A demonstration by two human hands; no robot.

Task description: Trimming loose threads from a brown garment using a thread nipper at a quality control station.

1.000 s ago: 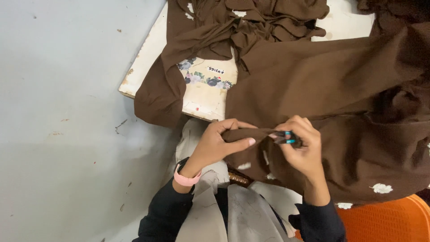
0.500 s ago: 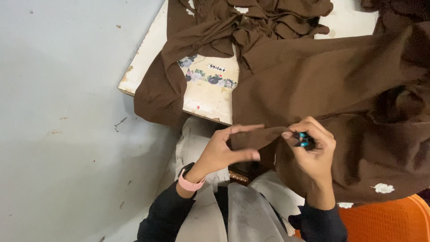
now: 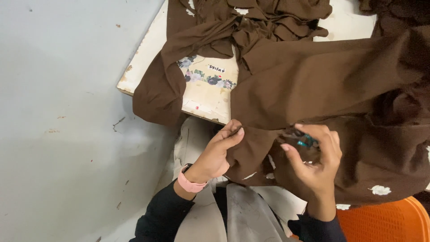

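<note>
- A wide sheet of plain dark brown cloth (image 3: 322,85) spills across a cream-coloured flat board table (image 3: 148,58) with a chipped edge, bunching into folds at the far side and hanging down toward the seated person's lap.
- The pale grey concrete floor (image 3: 58,134) fills the left of the scene.
- An orange plastic basket (image 3: 385,222) with a mesh wall sits at the person's right.
- The left hand (image 3: 217,154), a pink band at its wrist, pinches a fold at the cloth's near edge between thumb and fingertips.
- The right hand (image 3: 311,163) curls closed around a small teal-handled tool (image 3: 304,142), pressed against the same cloth just beside the left.
</note>
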